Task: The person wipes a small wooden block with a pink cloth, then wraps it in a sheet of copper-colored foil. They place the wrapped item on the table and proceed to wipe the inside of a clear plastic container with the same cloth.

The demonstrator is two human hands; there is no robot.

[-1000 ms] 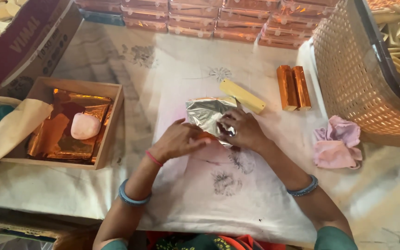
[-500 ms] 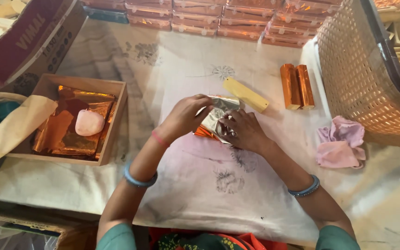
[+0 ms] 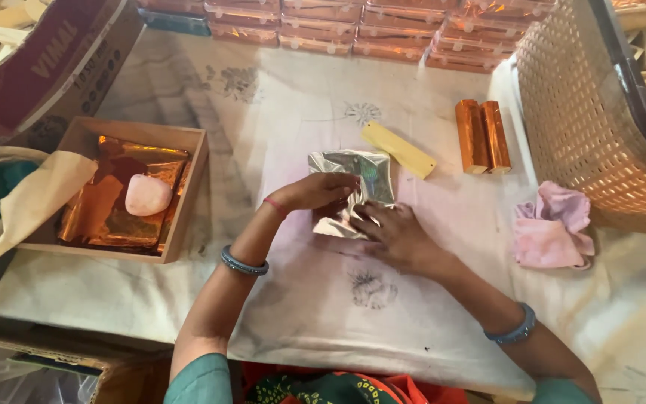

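A shiny foil sheet [image 3: 353, 179], silver side up, lies on the white cloth-covered table [image 3: 300, 299] in the middle of the view. My left hand [image 3: 321, 193] presses on its left part with curled fingers. My right hand [image 3: 394, 233] holds down its lower right corner, fingers spread over the foil. What lies under the foil is hidden. A bare yellow bar [image 3: 398, 150] rests just beyond the foil. Two bars wrapped in orange foil [image 3: 482, 136] lie side by side to the right of it.
A wooden box [image 3: 188, 194] at the left holds orange foil sheets [image 3: 114, 202] and a pink lump [image 3: 147, 194]. A woven basket [image 3: 585, 127] of yellow bars stands at the right, with a pink rag [image 3: 551, 232] below it. Rows of wrapped bars [image 3: 353, 34] line the far edge.
The foil has been folded over and flattened on the table. Both hands have shifted slightly down and toward each other over it.
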